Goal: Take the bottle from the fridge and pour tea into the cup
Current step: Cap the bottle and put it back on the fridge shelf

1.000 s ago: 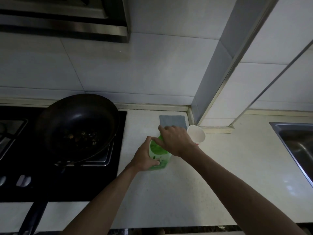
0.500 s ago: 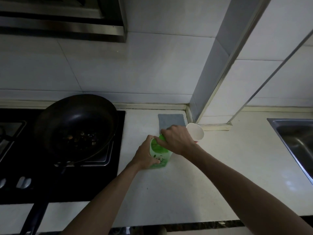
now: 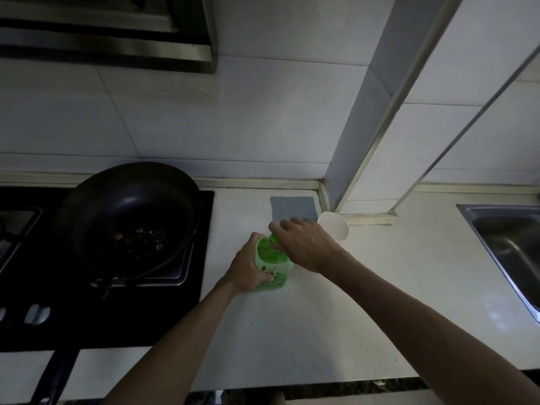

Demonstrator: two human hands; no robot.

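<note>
The bottle (image 3: 274,260) stands upright on the bench (image 3: 380,302), between the pan (image 3: 131,217) and the cup (image 3: 336,228). The left hand (image 3: 248,266) wraps its grip round the bottle's body. The right hand (image 3: 306,247) curls its grip over the bottle's top, hiding the cap. A grey cloth (image 3: 292,207) lies just behind.

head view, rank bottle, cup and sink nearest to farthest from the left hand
1. bottle: gripped by the left hand itself.
2. cup: just past the bottle, to the right and back.
3. sink: at the counter's far right edge.
</note>
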